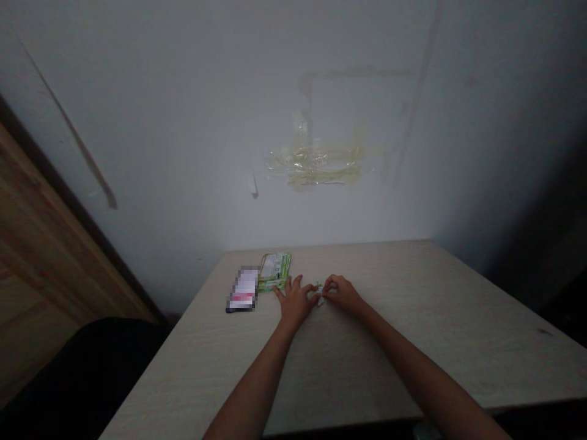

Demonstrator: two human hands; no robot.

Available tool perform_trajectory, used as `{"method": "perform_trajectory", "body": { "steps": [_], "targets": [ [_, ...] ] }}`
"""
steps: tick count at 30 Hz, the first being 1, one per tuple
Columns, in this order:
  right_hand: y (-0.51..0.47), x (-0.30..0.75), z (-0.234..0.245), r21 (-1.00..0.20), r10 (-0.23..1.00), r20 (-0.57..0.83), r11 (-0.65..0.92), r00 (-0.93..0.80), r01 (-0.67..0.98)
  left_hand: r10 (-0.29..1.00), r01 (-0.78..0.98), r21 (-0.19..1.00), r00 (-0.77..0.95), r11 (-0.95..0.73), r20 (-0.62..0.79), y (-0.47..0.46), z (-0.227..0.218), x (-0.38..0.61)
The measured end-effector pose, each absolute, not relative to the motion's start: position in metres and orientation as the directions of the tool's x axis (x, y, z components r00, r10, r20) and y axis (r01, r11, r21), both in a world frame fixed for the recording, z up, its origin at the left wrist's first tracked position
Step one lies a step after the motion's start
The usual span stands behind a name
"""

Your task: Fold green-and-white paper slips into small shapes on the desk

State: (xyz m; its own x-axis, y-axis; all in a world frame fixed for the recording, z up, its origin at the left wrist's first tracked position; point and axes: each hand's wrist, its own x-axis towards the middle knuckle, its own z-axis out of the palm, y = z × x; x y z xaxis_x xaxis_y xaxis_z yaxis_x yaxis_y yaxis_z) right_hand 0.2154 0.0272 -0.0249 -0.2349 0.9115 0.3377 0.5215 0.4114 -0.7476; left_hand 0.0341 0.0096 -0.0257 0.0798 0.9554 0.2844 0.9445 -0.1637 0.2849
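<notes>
A small white-and-green piece [320,300], perhaps paper or a packet, is between my hands, low over the table; its exact kind is too small to make out. My left hand [296,300] pinches its left side with thumb and forefinger, the other fingers fanned out. From the right, my right hand [342,294] grips the piece with fingertips pressed together. Just beyond my left hand lies a stack of flat green-and-white packets [274,269], close to the spread fingers. Left of the stack is a phone [244,290] with a lit, blurred-out screen.
The pale wood-grain table [403,281] meets a grey wall [183,122] at its back edge. Peeling clear tape [321,165] clings to the wall. At left are a wooden panel [55,244] and a dark rounded shape [101,366] beside the table.
</notes>
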Motion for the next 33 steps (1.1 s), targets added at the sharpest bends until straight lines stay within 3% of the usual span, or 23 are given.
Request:
{"method": "perform_trajectory", "body": {
  "steps": [15,33],
  "targets": [
    [0.019,0.219,-0.027,-0.759,0.898,0.328,0.436,-0.294,0.484,0.953,0.942,0.297,0.066,-0.158,0.296,0.009,-0.026,0.035],
    [0.022,0.218,-0.037,-0.772,0.911,0.375,0.409,-0.172,0.486,0.93,0.956,0.238,0.077,-0.17,0.358,0.008,-0.016,0.037]
  ]
}}
